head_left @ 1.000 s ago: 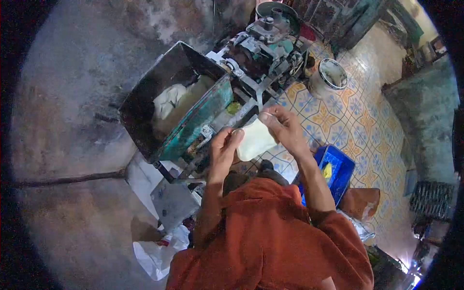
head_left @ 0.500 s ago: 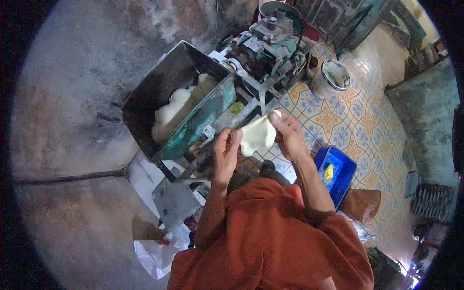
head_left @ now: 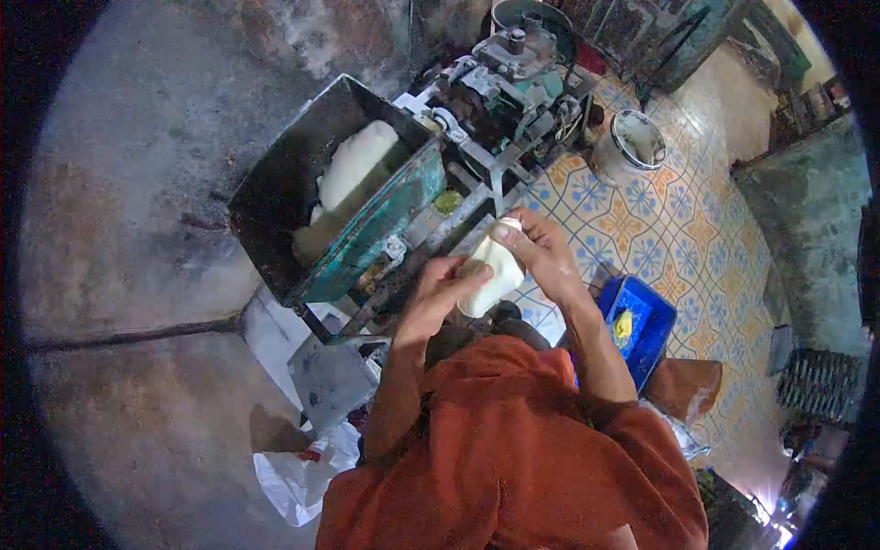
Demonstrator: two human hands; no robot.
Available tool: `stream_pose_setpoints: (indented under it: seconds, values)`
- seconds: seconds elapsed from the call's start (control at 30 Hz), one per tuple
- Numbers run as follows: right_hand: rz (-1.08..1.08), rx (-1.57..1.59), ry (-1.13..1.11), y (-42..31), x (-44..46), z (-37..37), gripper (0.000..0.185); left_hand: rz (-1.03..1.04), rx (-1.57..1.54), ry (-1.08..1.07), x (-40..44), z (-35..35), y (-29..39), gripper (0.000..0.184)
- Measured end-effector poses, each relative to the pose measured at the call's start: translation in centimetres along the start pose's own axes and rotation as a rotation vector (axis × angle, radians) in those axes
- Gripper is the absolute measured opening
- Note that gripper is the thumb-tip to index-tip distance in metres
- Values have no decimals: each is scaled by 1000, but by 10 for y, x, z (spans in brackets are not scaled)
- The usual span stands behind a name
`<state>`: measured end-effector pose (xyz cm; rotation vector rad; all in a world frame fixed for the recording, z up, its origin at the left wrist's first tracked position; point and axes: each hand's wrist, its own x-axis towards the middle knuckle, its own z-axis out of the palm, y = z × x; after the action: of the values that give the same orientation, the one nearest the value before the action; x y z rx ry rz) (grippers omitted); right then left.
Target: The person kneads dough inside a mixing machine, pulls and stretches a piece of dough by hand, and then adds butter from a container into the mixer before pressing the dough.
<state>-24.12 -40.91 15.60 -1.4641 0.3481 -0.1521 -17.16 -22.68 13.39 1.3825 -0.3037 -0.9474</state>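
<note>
A pale, soft piece of dough (head_left: 495, 280) hangs between my two hands, in front of my body. My right hand (head_left: 541, 246) pinches its upper end between thumb and fingers. On the dough's left side, my left hand (head_left: 446, 289) grips it with the thumb lying across the front; its other fingers are partly hidden. Ahead and to the left, a larger mass of dough (head_left: 357, 165) lies inside a green metal mixer trough (head_left: 385, 215). Both hands are apart from the trough.
A motor and gear assembly (head_left: 486, 96) adjoins the trough's far end. On the tiled floor (head_left: 683, 238) stand a white bucket (head_left: 637, 142) and a blue crate (head_left: 651, 344) with something yellow inside. A white plastic bag (head_left: 302, 481) lies at lower left, near the wall (head_left: 137, 247).
The dough piece has gone from spread wide to narrower and hanging more upright. My left hand has turned inward over it. In the trough, the dough mass has shifted and changed shape.
</note>
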Motion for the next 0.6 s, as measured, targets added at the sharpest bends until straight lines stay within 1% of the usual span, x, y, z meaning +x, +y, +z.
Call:
stream_pose_setpoints:
  seconds: [0.03,0.07,0.1,0.17,0.2,0.23,0.3,0.33,0.37,0.43,0.47,0.5,0.57,0.6]
  values:
    - [-13,-70,7,0,-1,-1,25,-83,131,-27,1,-1,5,42]
    - [33,18,-21,-11,-4,-1,29,-8,-10,81,-2,3,10,38]
    - [34,18,-19,-10,-5,-1,29,57,-98,174,-4,7,19,37]
    - [34,-56,31,-6,-5,-2,31,180,-140,296,7,3,15,42]
    - [1,-89,-26,3,-3,-7,30,123,-93,323,6,-2,15,50]
    - [0,-86,-32,6,-1,-9,30,123,-92,329,7,-3,15,50]
    - [51,-85,3,8,2,-13,34,73,-184,402,14,-3,11,60]
    - [-18,-36,59,6,4,-11,32,66,-250,455,17,-1,9,64]
    - [-17,-37,57,3,4,-14,32,65,-251,457,17,3,9,64]
    - [73,72,73,-5,8,-21,30,161,-507,242,16,12,15,68]
    - [97,141,51,-9,9,-24,28,205,-490,121,16,9,11,64]
    - [100,139,41,-6,14,-27,28,212,-298,250,18,7,2,52]
    - [37,169,52,4,22,-34,25,223,-102,193,21,4,0,49]
    - [-24,217,37,7,26,-36,24,221,-104,205,23,9,0,49]
